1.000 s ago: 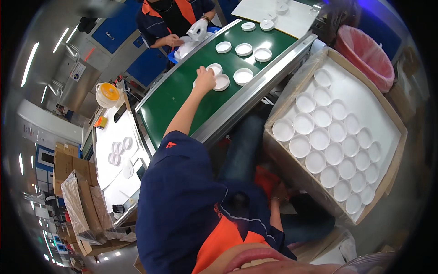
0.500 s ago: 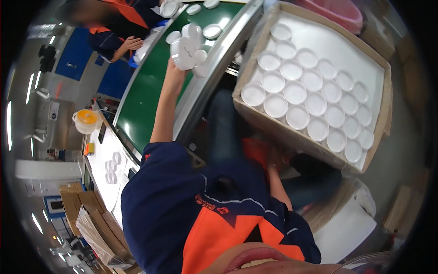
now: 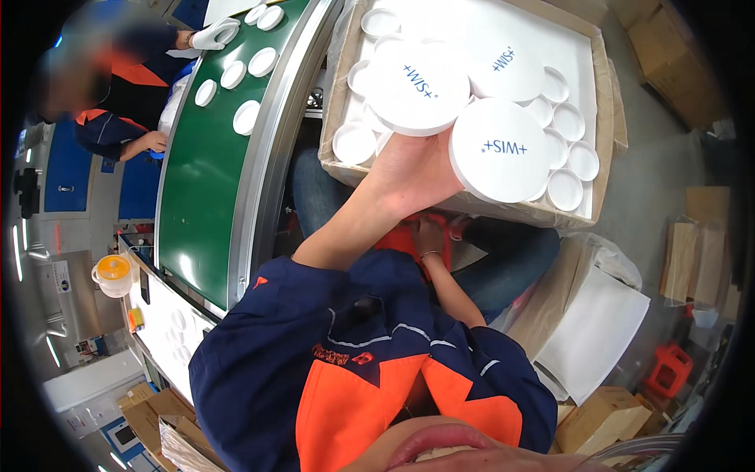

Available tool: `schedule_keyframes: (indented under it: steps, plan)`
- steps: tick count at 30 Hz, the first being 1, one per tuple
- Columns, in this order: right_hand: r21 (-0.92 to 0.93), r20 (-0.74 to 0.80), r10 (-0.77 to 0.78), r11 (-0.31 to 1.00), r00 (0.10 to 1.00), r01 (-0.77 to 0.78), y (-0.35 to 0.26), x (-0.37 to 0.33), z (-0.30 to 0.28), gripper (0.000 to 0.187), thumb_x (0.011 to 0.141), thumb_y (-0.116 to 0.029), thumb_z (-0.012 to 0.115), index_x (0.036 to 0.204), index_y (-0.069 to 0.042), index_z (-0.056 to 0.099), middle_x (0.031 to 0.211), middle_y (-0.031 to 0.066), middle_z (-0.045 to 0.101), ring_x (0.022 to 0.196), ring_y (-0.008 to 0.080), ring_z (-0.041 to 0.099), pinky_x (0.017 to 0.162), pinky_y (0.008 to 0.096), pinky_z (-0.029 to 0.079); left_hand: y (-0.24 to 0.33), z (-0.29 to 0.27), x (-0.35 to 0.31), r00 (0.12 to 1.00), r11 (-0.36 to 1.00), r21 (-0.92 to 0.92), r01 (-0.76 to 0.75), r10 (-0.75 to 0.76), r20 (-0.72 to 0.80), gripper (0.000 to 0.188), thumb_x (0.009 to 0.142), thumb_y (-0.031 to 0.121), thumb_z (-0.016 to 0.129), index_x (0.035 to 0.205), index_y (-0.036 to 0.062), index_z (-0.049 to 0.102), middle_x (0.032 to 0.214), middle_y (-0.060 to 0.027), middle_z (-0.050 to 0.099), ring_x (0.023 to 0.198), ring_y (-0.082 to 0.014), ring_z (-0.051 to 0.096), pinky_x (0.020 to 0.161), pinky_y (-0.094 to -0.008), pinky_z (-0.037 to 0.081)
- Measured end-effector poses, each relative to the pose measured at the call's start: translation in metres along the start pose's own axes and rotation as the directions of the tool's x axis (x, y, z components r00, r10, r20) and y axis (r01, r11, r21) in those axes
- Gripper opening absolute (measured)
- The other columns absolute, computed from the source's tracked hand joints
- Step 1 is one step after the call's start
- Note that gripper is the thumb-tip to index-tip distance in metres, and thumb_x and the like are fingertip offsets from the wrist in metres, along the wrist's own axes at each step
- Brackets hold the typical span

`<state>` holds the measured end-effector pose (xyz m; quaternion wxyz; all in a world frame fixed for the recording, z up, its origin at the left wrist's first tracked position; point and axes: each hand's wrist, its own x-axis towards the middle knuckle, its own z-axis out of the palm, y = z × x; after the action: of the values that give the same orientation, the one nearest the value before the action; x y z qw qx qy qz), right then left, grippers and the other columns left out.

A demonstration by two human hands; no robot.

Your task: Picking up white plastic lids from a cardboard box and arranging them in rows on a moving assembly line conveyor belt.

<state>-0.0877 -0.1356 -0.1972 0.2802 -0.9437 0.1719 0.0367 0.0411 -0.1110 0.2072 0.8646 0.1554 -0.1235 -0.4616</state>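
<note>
White lids (image 3: 499, 149) in the left hand (image 3: 413, 177), fingertips hidden behind them; right hand (image 3: 429, 236) small, its hold unclear

Left forearm (image 3: 342, 232): yours is bare below the elbow, reaching forward and rightward. Left hand (image 3: 417, 175): raised, gripping; your fingers mostly hidden behind their load. Right forearm (image 3: 456, 291): yours angles forward and inward. Right hand (image 3: 429, 234): low, beyond your lap; finger pose too dim to read.

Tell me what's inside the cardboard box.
In the cardboard box, shallow white lids lie on a white sheet; white discs in the left hand cover the middle, hiding what lies there.
</note>
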Motion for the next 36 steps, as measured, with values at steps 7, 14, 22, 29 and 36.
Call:
schedule_keyframes:
  steps: [7, 14, 22, 29, 36]
  plan:
    - [-0.001, -0.055, -0.005, 1.000, 0.998, 0.005, -0.002, 0.002, -0.007, 0.028, 0.089, -0.029, 0.049, 0.087, -0.006, 0.064, 0.088, 0.0139, 0.066, 0.083, 0.0325, 0.065, 0.070, 0.0472, 0.052, -0.006, 0.005, 0.014, 1.000, 1.000, -0.001, 0.021, -0.021, 0.003, 0.041, 0.095, 0.041, 0.055, 0.126, 0.0146, 0.054, 0.134, -0.0009, 0.053, 0.127, -0.0184, 0.047, 0.107, -0.0429, 0.036]
    - [0.001, -0.069, 0.049, 0.999, 0.996, -0.049, -0.009, 0.001, -0.015, 0.026, 0.086, -0.031, 0.054, 0.086, -0.008, 0.065, 0.078, 0.0129, 0.067, 0.071, 0.0334, 0.065, 0.066, 0.0478, 0.052, -0.011, -0.021, 0.151, 0.861, 0.358, 0.878, -0.317, 0.497, 0.108, 0.021, 0.095, 0.024, 0.056, 0.113, 0.0122, 0.055, 0.094, -0.0012, 0.067, 0.088, -0.0206, 0.063, 0.084, -0.0403, 0.041]
    - [-0.012, 0.040, 0.048, 0.999, 0.998, -0.047, -0.011, 0.000, -0.018, 0.027, 0.085, -0.031, 0.055, 0.088, -0.007, 0.066, 0.088, 0.0114, 0.068, 0.082, 0.0302, 0.066, 0.069, 0.0448, 0.053, -0.055, -0.075, 0.331, 0.760, -0.753, 0.558, -0.350, 0.120, 0.639, 0.014, 0.094, 0.022, 0.056, 0.106, 0.0132, 0.057, 0.079, -0.0025, 0.068, 0.072, -0.0231, 0.064, 0.073, -0.0401, 0.038]
    - [0.010, -0.038, 0.017, 1.000, 0.999, -0.016, -0.008, -0.002, -0.015, 0.023, 0.084, -0.027, 0.055, 0.088, -0.007, 0.066, 0.087, 0.0125, 0.068, 0.081, 0.0323, 0.066, 0.068, 0.0448, 0.053, -0.079, -0.115, 0.369, 0.848, -0.867, 0.451, -0.214, 0.064, 0.525, 0.015, 0.095, 0.024, 0.053, 0.107, 0.0174, 0.059, 0.082, -0.0040, 0.067, 0.077, -0.0247, 0.065, 0.073, -0.0426, 0.041]
    - [0.179, 0.051, 0.002, 0.984, 0.999, -0.011, -0.014, 0.005, -0.027, 0.023, 0.085, -0.027, 0.053, 0.084, -0.007, 0.066, 0.082, 0.0164, 0.067, 0.076, 0.0347, 0.067, 0.065, 0.0479, 0.053, -0.084, -0.121, 0.339, 0.967, -0.878, 0.444, -0.178, -0.072, 0.245, 0.035, 0.093, 0.032, 0.054, 0.128, 0.0275, 0.055, 0.119, -0.0156, 0.057, 0.116, -0.0320, 0.053, 0.090, -0.0574, 0.041]
